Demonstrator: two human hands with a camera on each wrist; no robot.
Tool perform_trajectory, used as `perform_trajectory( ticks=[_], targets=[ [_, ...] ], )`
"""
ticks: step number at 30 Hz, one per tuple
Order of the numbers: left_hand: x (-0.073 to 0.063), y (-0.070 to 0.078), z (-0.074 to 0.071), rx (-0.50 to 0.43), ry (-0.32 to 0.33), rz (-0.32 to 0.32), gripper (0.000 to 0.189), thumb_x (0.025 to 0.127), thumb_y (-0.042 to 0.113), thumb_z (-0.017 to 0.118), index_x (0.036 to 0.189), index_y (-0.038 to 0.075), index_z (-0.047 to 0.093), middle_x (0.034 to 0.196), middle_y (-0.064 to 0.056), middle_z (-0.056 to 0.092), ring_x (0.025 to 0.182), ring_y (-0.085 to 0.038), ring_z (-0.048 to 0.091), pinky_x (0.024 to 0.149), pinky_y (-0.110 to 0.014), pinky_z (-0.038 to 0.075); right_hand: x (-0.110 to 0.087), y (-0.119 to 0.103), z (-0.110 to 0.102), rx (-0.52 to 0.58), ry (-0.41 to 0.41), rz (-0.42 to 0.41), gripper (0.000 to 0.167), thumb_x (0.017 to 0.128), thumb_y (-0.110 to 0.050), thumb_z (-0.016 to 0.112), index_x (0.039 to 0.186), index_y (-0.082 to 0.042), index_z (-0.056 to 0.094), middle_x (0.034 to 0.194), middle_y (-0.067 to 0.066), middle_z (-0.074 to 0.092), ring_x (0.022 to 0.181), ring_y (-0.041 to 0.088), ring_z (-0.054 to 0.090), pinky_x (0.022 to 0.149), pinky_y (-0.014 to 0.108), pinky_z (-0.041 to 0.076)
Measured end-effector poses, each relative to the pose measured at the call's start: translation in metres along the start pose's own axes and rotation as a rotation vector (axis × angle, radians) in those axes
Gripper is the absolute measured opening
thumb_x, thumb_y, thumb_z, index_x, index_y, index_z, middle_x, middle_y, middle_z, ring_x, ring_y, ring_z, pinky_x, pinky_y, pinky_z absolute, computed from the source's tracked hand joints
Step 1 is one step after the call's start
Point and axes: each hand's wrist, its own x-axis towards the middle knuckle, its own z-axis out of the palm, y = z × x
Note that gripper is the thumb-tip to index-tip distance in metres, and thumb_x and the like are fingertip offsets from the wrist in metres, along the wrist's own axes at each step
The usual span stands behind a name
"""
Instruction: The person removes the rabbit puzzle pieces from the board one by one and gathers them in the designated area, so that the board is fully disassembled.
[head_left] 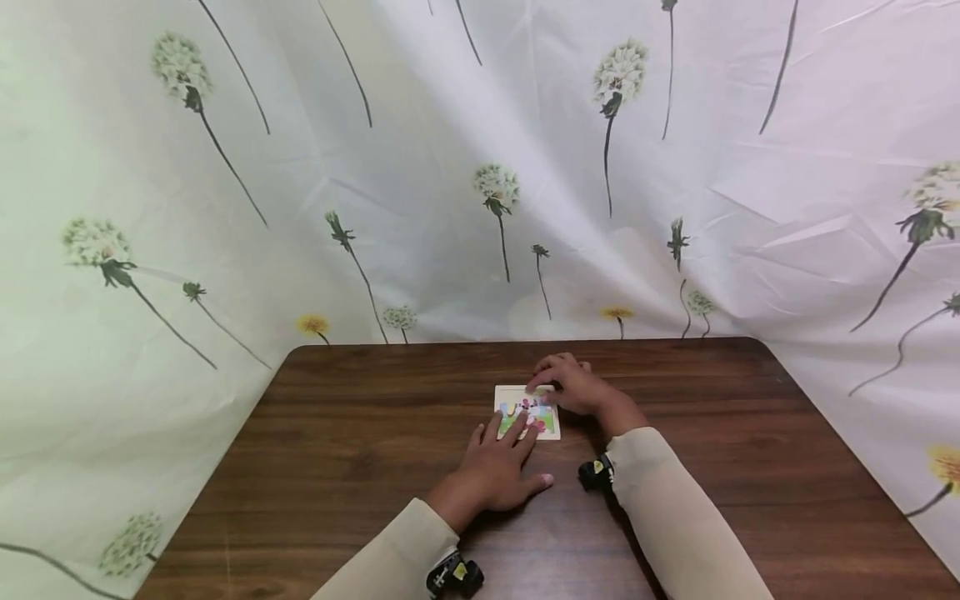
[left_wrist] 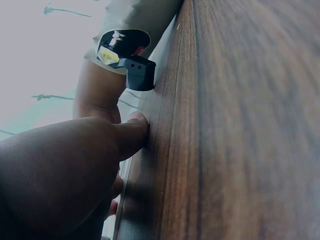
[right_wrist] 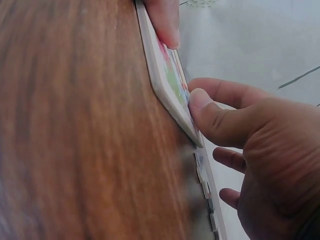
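A small picture jigsaw puzzle in a pale square frame lies flat on the wooden table, its picture green, blue and pink. My left hand rests with spread fingers over the puzzle's near edge, thumb out to the right. At the far right corner my right hand bends over the puzzle, index finger and thumb on its surface. The right wrist view shows the right thumb against the puzzle's face, beside the index finger; its other fingers are loosely curled. No piece shows between these fingertips.
Beyond the brown table hangs a white cloth printed with dandelions. Low in the right wrist view, thin notched pieces lie near the right hand. Black wrist cameras sit on both sleeves.
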Motion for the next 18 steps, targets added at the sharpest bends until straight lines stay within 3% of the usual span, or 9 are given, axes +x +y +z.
perform_trajectory(
  ticks=[18],
  targets=[
    [-0.0038, 0.0000, 0.0019, -0.021, 0.015, 0.004, 0.084, 0.107, 0.072, 0.049, 0.175, 0.028, 0.028, 0.186, 0.001, 0.017, 0.173, -0.039, 0.007, 0.135, -0.065, 0.018, 0.0020, -0.0060, -0.0023, -0.008, -0.080, 0.089, 0.017, 0.110, -0.015, 0.067, 0.120, -0.027, 0.072, 0.158, 0.017, 0.043, 0.149, 0.046, 0.037, 0.115, 0.073, 0.028]
  ],
)
